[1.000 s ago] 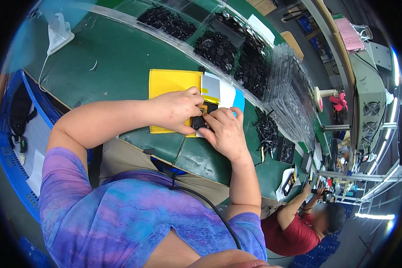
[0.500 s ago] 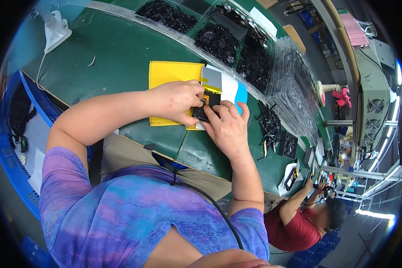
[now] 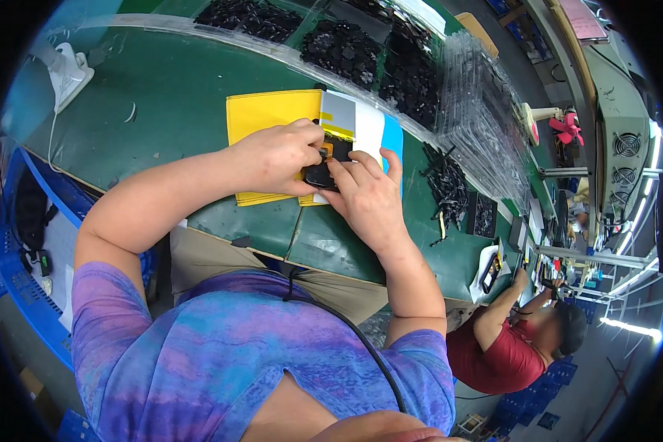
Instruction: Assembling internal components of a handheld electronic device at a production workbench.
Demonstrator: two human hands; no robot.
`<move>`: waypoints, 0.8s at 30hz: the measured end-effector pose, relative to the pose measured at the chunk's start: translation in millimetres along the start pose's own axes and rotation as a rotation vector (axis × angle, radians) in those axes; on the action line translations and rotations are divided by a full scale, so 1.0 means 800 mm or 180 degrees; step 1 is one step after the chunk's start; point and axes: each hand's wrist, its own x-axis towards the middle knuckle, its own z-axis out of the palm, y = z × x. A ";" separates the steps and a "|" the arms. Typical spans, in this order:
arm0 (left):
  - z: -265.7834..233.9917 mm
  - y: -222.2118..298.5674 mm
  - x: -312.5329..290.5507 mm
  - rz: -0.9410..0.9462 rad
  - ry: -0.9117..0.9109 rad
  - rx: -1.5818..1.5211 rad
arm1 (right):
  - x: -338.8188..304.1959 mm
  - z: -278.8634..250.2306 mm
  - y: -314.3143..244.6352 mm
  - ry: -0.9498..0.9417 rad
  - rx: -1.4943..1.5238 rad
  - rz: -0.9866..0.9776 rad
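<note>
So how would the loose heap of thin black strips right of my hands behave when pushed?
The black strips would probably spread rather than slide as one, since they lie loose. They may snag each other, as many cross. Each is likely light, looking so thin.

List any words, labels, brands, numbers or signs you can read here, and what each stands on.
None can be read.
Pink sheet: too small and blurred to tell whether it bears writing.
Grey machine: small dark marks, not readable.
Black device between left hand and right hand: no lettering can be made out.
</note>
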 end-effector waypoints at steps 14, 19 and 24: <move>0.008 0.001 0.003 0.0022 -0.0030 -0.0033 | 0.107 0.069 0.202 0.0137 0.0111 0.2291; 0.009 -0.003 0.000 -0.0075 0.0015 -0.0019 | 0.099 0.047 0.172 0.0916 0.1266 0.2154; 0.013 0.001 -0.003 -0.0120 0.0039 0.0063 | 0.030 -0.001 0.080 -0.0195 0.2510 0.1514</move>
